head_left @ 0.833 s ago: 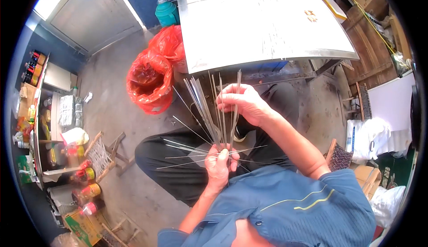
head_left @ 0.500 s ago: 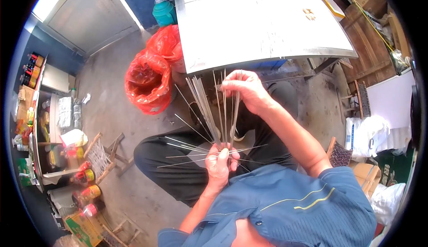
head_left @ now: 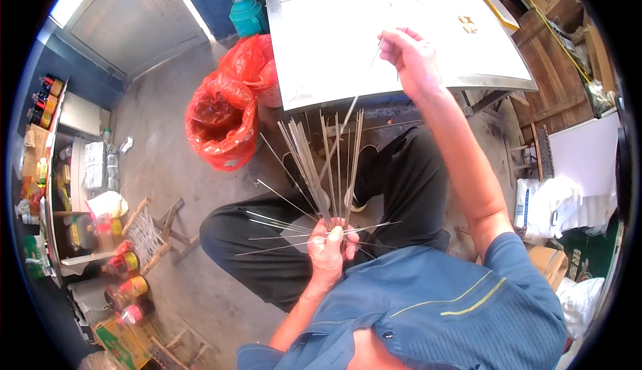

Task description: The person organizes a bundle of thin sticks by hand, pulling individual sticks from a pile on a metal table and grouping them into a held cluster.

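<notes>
- One left hand (head_left: pixel 326 253), clenched round the lower part of one bundle of thin rods (head_left: pixel 311 169), above the lap; the packed rods are too many to count.
- About six of these splay leftward; the densest clump points up toward the table's near edge.
- One right hand (head_left: pixel 411 59), over the near edge of the white-topped table (head_left: pixel 321 49), fingertips pinching one single thin rod (head_left: pixel 351 110), which slants down toward the bundle; its lower end is hard to make out.
- One teal jug (head_left: pixel 247 16), just beside the table's left edge.
- Two red plastic bags (head_left: pixel 224 119), near the table's near left corner, the closer one gaping.
- One small cluster of brown pieces (head_left: pixel 467 24), near the table's right edge, too small to count.
- One woven-seat stool (head_left: pixel 145 231), on the floor, left of the knees.
</notes>
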`<state>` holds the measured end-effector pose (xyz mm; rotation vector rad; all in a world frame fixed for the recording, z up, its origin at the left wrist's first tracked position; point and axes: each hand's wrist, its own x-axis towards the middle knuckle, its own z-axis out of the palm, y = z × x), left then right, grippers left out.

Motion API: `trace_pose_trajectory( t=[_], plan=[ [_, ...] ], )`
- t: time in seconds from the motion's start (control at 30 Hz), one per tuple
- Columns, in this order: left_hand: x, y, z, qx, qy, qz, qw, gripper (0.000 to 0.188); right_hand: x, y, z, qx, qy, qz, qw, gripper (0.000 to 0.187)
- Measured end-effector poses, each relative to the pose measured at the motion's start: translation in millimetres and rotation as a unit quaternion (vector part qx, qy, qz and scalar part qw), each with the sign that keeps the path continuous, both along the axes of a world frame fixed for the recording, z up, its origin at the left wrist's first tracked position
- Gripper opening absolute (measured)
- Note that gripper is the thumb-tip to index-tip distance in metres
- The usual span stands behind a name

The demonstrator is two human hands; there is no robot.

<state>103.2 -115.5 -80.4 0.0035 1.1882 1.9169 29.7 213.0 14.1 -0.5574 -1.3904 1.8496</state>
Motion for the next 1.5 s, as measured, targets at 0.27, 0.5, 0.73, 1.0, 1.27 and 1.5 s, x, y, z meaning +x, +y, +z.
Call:
trace_pose_trajectory(
  t=[0.27,0.5,0.73,1.0,1.27,1.5],
  plan=[
    [-7,0,-4,-0.027,-0.011,0.008,1.000,0.015,-56,59,19,-0.007,0.017,-0.141,0.990,0.004],
    [-14,4,-10,-0.032,-0.040,0.019,0.999,0.012,-133,136,-17,-0.065,-0.039,-0.185,0.980,0.005],
    [-20,5,-6,-0.048,-0.031,0.025,0.998,0.013,-151,152,-36,-0.163,-0.081,-0.143,0.973,0.024],
    [-23,11,-6,-0.049,0.039,0.013,0.998,0.012,-30,29,-1,-0.003,-0.084,0.136,0.987,0.015],
    [-9,7,0,-0.041,0.026,0.015,0.999,0.013,38,-121,-4,0.099,-0.202,0.300,0.927,0.017],
    [7,10,6,-0.059,0.033,0.002,0.998,0.010,29,-143,-4,0.261,-0.165,0.220,0.925,0.013]
  ],
)
